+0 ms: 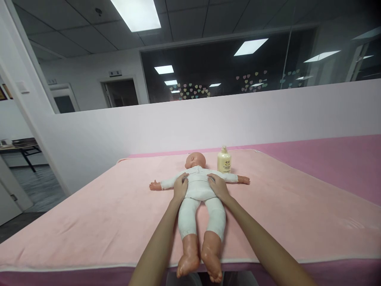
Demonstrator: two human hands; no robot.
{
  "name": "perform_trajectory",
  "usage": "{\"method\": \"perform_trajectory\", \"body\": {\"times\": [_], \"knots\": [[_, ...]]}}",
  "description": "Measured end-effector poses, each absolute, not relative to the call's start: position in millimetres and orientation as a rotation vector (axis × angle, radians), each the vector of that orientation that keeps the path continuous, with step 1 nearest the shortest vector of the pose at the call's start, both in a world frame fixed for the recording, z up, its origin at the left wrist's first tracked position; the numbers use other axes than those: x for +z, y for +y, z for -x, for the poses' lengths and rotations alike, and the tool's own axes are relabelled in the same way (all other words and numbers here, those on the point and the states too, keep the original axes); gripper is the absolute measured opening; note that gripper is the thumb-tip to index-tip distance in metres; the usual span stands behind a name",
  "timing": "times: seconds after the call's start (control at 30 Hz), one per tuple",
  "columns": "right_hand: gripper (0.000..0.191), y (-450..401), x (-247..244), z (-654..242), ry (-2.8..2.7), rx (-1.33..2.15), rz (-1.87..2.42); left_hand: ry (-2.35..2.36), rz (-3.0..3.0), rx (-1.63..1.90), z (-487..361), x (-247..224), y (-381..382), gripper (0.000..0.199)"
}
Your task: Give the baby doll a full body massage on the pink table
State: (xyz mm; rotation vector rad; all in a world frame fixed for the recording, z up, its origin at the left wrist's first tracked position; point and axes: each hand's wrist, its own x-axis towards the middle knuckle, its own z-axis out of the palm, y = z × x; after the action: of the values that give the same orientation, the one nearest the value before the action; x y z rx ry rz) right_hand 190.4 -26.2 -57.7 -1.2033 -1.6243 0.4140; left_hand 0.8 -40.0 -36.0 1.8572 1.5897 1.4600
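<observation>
A baby doll [200, 190] with a soft white body lies on its back, head at the far end and feet toward me. Its bald head is turned to the left, both arms are stretched out sideways, and the bare feet reach the table's near edge. My left hand [180, 188] is closed around the left side of its torso, just below the outstretched arm. On the opposite side my right hand [219, 186] holds the torso the same way. Some fingers of both hands are hidden against the doll's sides. Beyond the doll's arm on the right stands a pale yellow bottle [224, 161].
A pink towel [98, 222] with a white edge covers the padded table, whose darker pink surface [336, 159] shows at the right. A low white wall [166, 127] with glass above runs behind it. At far left, a doorway shows a desk [22, 147].
</observation>
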Motion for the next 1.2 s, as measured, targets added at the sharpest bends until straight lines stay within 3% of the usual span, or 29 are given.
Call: {"method": "perform_trajectory", "body": {"times": [1.2], "knots": [[0.034, -25.4, -59.7, -191.1, -1.629, 0.4, 1.192, 1.588, -1.859, 1.464, 0.0, -37.8, -37.8, 0.033]]}}
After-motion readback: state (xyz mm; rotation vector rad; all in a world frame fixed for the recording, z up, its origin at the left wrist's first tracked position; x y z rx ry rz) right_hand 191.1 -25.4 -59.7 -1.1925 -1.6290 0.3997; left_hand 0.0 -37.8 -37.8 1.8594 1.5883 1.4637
